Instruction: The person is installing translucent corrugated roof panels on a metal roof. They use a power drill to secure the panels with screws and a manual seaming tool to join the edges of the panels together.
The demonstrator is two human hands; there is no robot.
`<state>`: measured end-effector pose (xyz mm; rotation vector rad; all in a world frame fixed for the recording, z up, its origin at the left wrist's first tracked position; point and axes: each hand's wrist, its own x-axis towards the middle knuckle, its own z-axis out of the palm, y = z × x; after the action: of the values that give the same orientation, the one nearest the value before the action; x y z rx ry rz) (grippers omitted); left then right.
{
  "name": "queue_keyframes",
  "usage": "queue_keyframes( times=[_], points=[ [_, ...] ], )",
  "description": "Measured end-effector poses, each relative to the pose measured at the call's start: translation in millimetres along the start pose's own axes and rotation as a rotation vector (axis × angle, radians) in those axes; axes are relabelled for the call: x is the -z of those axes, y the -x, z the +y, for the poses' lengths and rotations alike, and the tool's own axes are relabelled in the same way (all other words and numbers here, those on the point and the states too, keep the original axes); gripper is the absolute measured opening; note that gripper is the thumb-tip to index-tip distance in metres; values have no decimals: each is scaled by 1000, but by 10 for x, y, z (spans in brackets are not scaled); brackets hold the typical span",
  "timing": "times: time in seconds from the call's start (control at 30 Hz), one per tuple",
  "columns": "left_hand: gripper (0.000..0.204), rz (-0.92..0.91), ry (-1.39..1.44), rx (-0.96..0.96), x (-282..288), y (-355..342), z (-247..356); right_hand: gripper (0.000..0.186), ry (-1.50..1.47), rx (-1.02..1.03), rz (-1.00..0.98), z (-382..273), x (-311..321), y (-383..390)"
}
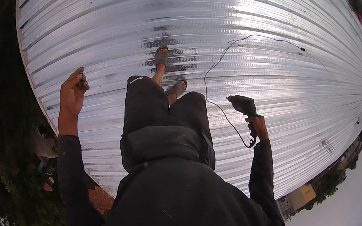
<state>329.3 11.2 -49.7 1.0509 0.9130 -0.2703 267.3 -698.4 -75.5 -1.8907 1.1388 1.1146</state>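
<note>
Pinching small dark piece [82, 82], kind unclear: left hand [73, 94] | right hand [261, 127]: clasping black drill [243, 105], partly covered

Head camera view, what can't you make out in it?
All in the head view:
Small dark item: too small to identify, partly covered by the left hand.
Black drill: handle partly covered by the right hand.
Dark lump on the black cord: too small to identify.
</note>
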Motion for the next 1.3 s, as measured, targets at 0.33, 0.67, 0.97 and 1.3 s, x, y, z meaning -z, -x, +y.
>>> queue_keyframes(
  times=[0.33,0.67,0.97,1.3],
  points=[
    [43,24,133,19,239,869,-832,32,-32,119,-68,1237,-447,-429],
    [43,4,-71,87,-88,384,-663,32,-98,-35,124,2100,-561,-18],
    [41,-293,-401,146,-948,-717,271,30,-259,-49,211,1950,-832,513],
    [39,-445,-346,81,-877,-374,490,28,-284,37,51,1582,-1371,555]
  ],
)
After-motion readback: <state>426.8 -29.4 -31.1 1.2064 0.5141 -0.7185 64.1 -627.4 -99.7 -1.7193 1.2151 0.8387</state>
